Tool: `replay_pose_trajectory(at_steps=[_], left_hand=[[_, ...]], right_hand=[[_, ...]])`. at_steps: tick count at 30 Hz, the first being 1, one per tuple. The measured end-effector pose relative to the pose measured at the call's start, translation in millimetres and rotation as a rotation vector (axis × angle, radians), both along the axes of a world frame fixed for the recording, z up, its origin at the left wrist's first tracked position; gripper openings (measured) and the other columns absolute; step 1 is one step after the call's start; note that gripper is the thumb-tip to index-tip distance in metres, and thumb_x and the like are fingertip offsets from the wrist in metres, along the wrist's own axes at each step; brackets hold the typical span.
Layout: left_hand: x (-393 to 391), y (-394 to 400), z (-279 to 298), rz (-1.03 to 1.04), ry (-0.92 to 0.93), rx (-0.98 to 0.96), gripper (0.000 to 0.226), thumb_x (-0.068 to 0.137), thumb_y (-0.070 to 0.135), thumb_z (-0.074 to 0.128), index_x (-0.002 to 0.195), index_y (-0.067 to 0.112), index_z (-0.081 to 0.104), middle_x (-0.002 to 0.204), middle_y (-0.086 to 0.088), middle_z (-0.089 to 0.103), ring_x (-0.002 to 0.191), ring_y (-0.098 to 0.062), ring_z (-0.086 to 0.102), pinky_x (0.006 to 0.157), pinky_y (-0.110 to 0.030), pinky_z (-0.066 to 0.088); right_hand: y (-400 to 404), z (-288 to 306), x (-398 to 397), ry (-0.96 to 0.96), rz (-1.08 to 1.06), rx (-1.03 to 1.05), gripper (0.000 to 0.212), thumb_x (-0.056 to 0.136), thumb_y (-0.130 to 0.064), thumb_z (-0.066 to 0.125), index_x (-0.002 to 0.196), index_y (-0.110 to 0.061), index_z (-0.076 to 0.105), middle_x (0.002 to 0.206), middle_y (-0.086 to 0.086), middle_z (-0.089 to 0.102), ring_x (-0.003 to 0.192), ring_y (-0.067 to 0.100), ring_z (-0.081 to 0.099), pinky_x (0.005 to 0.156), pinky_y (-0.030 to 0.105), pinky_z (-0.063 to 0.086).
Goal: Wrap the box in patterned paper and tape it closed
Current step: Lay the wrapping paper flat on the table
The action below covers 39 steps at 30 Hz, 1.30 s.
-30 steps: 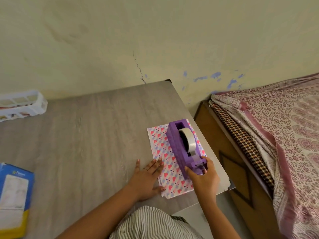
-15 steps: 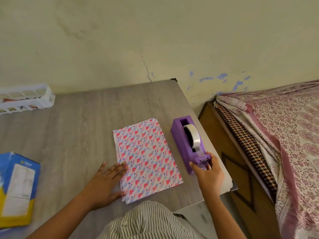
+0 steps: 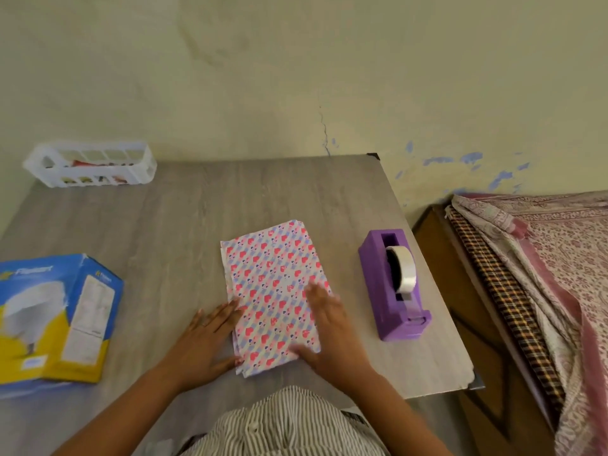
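We looked down on a grey wood-grain table set against a pale wall. A folded sheet of patterned paper, pink and blue hearts, lay flat near the front edge. The left hand lay flat with straight fingers touching the paper's left edge. The right hand, blurred, lay flat on the paper's lower right, fingers spread, gripping nothing. A blue and yellow box stood well apart at the left. A purple tape dispenser sat just right of the paper. A white basket stood by the wall.
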<state>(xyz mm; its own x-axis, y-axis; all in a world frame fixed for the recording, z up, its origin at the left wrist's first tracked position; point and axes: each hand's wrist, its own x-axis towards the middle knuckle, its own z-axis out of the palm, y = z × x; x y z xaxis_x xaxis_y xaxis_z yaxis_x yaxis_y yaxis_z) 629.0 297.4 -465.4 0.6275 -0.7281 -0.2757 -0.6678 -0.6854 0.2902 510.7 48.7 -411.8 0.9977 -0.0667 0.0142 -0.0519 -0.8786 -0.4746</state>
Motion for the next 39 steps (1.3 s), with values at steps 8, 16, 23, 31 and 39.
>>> replay_pose_trajectory(at_steps=[8, 16, 23, 31, 39], left_hand=[[-3.4, 30.1, -5.0, 0.243, 0.006, -0.003, 0.122, 0.056, 0.095, -0.003, 0.14, 0.007, -0.016, 0.147, 0.007, -0.019, 0.139, -0.007, -0.008, 0.113, -0.034, -0.004], [-6.4, 66.0, -11.0, 0.439, 0.026, -0.129, 0.1, 0.074, 0.079, 0.015, 0.146, 0.012, -0.002, 0.152, 0.004, -0.006, 0.141, -0.01, 0.002, 0.114, -0.035, 0.003], [17.5, 43.3, 15.5, 0.418, -0.009, -0.198, 0.072, 0.09, 0.051, 0.022, 0.148, 0.017, -0.004, 0.15, 0.009, -0.016, 0.143, -0.01, -0.004, 0.114, -0.035, -0.001], [21.0, 51.3, 13.6, 0.46, 0.068, 0.08, 0.072, 0.1, 0.037, 0.034, 0.148, 0.012, -0.013, 0.156, -0.002, -0.021, 0.145, -0.018, -0.008, 0.116, -0.041, 0.002], [19.2, 66.2, 17.9, 0.508, 0.047, 0.17, 0.072, 0.098, 0.046, 0.031, 0.15, 0.014, -0.007, 0.157, -0.005, -0.015, 0.146, -0.019, -0.004, 0.117, -0.038, 0.007]], right_hand=[[53.2, -26.5, 36.5, 0.331, 0.481, -0.27, 0.071, 0.098, -0.031, 0.045, 0.151, -0.014, 0.002, 0.159, 0.006, -0.011, 0.146, 0.022, -0.009, 0.117, 0.052, -0.004], [76.6, -25.8, 56.9, -0.045, 0.36, 0.14, 0.046, 0.093, -0.013, 0.046, 0.139, -0.019, 0.046, 0.145, 0.002, 0.045, 0.133, 0.019, 0.042, 0.113, 0.039, 0.03], [85.5, 4.7, 73.6, -0.193, -0.344, 0.904, 0.057, 0.092, -0.061, 0.037, 0.12, -0.017, 0.059, 0.114, 0.001, 0.067, 0.103, 0.016, 0.064, 0.087, 0.036, 0.055], [41.7, 3.5, 41.4, -0.229, -1.141, 1.21, 0.021, 0.1, -0.028, 0.043, 0.103, -0.015, 0.059, 0.104, 0.006, 0.064, 0.094, 0.024, 0.061, 0.082, 0.038, 0.05], [10.8, -7.9, 20.3, 0.555, -0.937, 0.456, 0.051, 0.094, -0.041, 0.049, 0.055, -0.009, 0.055, 0.048, 0.008, 0.058, 0.045, 0.023, 0.053, 0.06, 0.034, 0.047]])
